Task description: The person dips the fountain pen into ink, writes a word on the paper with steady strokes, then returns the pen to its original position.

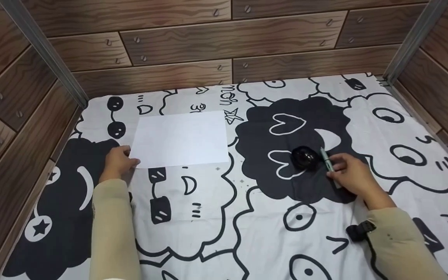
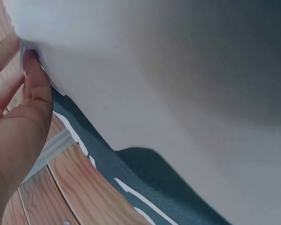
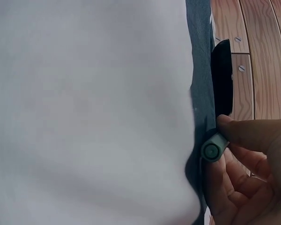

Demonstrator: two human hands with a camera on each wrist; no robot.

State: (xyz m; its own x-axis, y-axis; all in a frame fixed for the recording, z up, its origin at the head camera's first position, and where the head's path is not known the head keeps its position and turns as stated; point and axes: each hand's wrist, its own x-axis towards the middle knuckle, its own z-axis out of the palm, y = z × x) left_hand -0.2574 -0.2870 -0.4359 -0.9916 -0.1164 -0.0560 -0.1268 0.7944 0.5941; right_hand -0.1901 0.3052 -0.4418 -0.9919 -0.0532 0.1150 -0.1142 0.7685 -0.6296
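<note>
A blank white sheet of paper lies on the patterned cloth, left of the middle. My left hand is at its left edge, pinching the near-left corner between thumb and fingers; the left wrist view shows this hand with a thin edge between the digits. On the right side, my right hand pinches a green pen between thumb and fingertips. One round end of the pen faces the right wrist camera. Just left of the pen sits a glossy black round object, its kind unclear.
A black-and-white cartoon cloth covers the work surface. Wood-patterned panels stand behind it and along both sides, with grey metal posts at the back corners. A black strap is on the right sleeve.
</note>
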